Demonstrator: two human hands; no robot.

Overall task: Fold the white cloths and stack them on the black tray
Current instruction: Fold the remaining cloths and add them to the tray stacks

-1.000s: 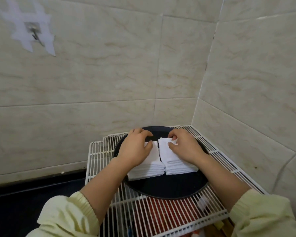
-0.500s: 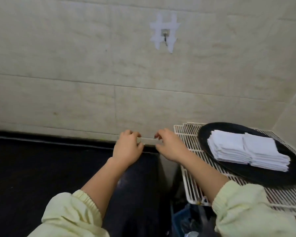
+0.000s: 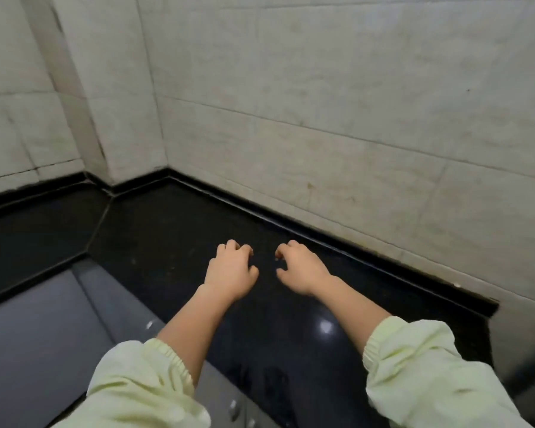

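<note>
Left hand (image 3: pixel 230 270) and right hand (image 3: pixel 301 268), two, loosely curled, empty, over one black countertop (image 3: pixel 167 236).

The back wall (image 3: pixel 352 103) is covered with large beige marbled tiles, separated by thin dark grout lines. At the left, a tiled pillar (image 3: pixel 115 103) is seen projecting from it, and a further tiled wall (image 3: pixel 13 118) stands beyond. A glossy black stone countertop (image 3: pixel 167 236) is laid along the walls and is bordered at their foot by a low black stone strip (image 3: pixel 368 254). A small white light reflection (image 3: pixel 325 326) is shown on the polished surface. Flat grey cabinet fronts (image 3: pixel 28 335) with small round metal knobs (image 3: pixel 233 409) are seen below the counter edge.
</note>
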